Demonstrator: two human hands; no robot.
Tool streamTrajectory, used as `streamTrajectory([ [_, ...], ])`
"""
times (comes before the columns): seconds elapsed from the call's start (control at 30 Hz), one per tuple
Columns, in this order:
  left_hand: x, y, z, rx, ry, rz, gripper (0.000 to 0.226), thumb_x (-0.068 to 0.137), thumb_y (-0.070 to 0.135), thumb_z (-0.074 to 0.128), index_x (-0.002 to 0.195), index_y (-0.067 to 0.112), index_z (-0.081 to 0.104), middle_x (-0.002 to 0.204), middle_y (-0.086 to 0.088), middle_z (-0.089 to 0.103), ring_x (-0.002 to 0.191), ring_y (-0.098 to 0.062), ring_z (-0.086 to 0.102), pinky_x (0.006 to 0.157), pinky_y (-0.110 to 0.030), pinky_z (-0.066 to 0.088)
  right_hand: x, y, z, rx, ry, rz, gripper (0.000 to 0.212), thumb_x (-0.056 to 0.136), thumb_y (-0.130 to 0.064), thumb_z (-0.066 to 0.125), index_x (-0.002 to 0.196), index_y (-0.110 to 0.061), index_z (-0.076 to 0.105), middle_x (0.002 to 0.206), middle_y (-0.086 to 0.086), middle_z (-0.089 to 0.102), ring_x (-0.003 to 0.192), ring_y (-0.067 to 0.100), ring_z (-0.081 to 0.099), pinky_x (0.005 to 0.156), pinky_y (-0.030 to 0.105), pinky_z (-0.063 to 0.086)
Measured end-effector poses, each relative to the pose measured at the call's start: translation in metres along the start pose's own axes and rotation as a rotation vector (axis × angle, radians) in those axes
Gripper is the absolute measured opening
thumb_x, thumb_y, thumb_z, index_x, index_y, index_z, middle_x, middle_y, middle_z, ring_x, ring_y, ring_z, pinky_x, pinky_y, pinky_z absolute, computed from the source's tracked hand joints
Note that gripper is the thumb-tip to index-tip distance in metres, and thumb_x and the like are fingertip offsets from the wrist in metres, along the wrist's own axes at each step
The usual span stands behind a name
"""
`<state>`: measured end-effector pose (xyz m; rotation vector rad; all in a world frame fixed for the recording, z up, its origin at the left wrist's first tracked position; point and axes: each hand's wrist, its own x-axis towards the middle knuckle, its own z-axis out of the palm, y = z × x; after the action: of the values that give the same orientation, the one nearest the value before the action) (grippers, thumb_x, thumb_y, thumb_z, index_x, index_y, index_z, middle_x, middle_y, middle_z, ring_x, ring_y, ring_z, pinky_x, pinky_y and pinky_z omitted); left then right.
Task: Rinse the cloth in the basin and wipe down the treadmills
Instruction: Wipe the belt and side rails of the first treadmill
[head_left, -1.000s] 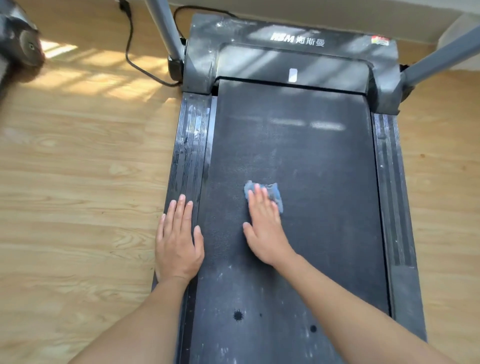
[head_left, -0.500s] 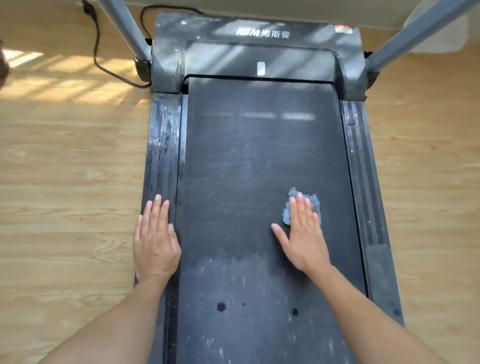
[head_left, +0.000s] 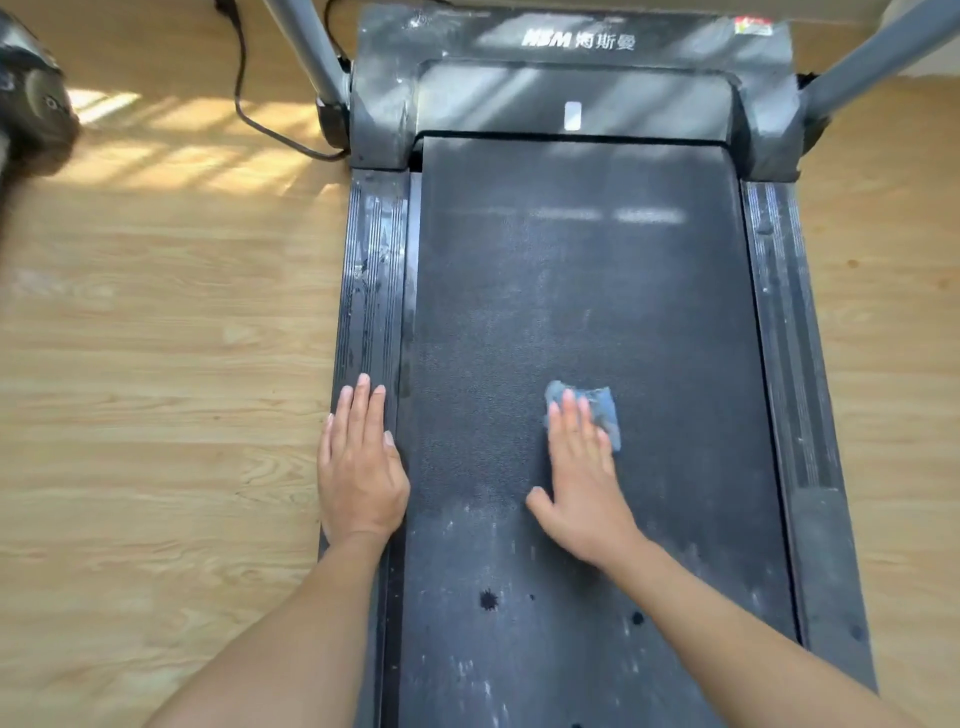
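Blue cloth (head_left: 605, 415) sits mid-belt now under our right hand (head_left: 579, 483), whose straight, close-set fingers press it flat on the treadmill belt (head_left: 571, 286). Half a second ago it lay nearer the belt's right edge, and before that left of centre, so we judge we are sweeping side to side across one band. Our left hand (head_left: 358, 462) lies flat, fingers together, on the left side rail (head_left: 374, 270). Pale specks low in the frame suggest the near end is not yet wiped. No basin or other container shows.
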<state>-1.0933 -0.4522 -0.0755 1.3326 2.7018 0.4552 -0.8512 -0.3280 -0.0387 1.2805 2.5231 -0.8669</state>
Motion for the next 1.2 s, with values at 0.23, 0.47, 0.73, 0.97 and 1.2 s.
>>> streamTrajectory([
  [0.23, 0.0, -0.006, 0.0, -0.102, 0.046, -0.012, 0.065, 0.097, 0.018, 0.039, 0.161, 0.016, 0.045, 0.173, 0.002, 0.033, 0.162, -0.019, 0.025, 0.13, -0.046, 0.025, 0.024, -0.107, 0.065, -0.173, -0.107, -0.421, 0.087, 0.087, -0.039, 0.032, 0.165, -0.009, 0.012, 0.174, 0.008, -0.001, 0.16, 0.024, 0.006, 0.13, 0.041, 0.001],
  [0.47, -0.003, -0.003, -0.002, -0.071, 0.041, -0.012, 0.064, 0.098, 0.007, 0.037, 0.162, 0.016, 0.042, 0.174, 0.002, 0.032, 0.163, -0.019, 0.022, 0.131, -0.048, 0.023, -0.019, 0.021, 0.021, -0.149, 0.068, -0.015, 0.084, 0.105, -0.067, 0.024, 0.165, -0.02, -0.009, 0.171, -0.006, -0.022, 0.157, 0.013, -0.023, 0.13, 0.04, -0.004],
  [0.73, -0.002, 0.002, 0.0, -0.058, 0.027, -0.009, 0.063, 0.1, 0.01, 0.035, 0.162, 0.016, 0.041, 0.175, 0.002, 0.029, 0.164, -0.02, 0.021, 0.131, -0.049, 0.023, -0.066, 0.137, -0.028, 0.091, 0.199, 0.567, 0.093, 0.099, -0.076, 0.021, 0.165, -0.018, -0.011, 0.171, -0.002, -0.022, 0.154, 0.01, -0.027, 0.129, 0.05, -0.001],
  [0.97, 0.0, 0.0, -0.001, -0.064, 0.045, -0.011, 0.065, 0.097, 0.008, 0.039, 0.162, 0.016, 0.042, 0.174, 0.003, 0.03, 0.163, -0.019, 0.023, 0.132, -0.046, 0.023, -0.035, 0.003, 0.022, -0.042, 0.028, 0.153, 0.087, 0.104, -0.04, 0.039, 0.162, -0.004, -0.014, 0.167, 0.012, -0.032, 0.152, 0.027, -0.035, 0.128, 0.051, -0.009],
  [1.2, -0.001, -0.004, -0.001, -0.06, 0.048, -0.007, 0.067, 0.096, 0.007, 0.041, 0.162, 0.017, 0.043, 0.174, 0.003, 0.031, 0.163, -0.018, 0.023, 0.132, -0.044, 0.022, -0.013, -0.108, 0.086, -0.3, -0.194, -0.41, 0.082, 0.1, -0.037, 0.038, 0.164, -0.004, 0.0, 0.17, 0.011, -0.021, 0.16, 0.029, -0.004, 0.129, 0.045, -0.003],
])
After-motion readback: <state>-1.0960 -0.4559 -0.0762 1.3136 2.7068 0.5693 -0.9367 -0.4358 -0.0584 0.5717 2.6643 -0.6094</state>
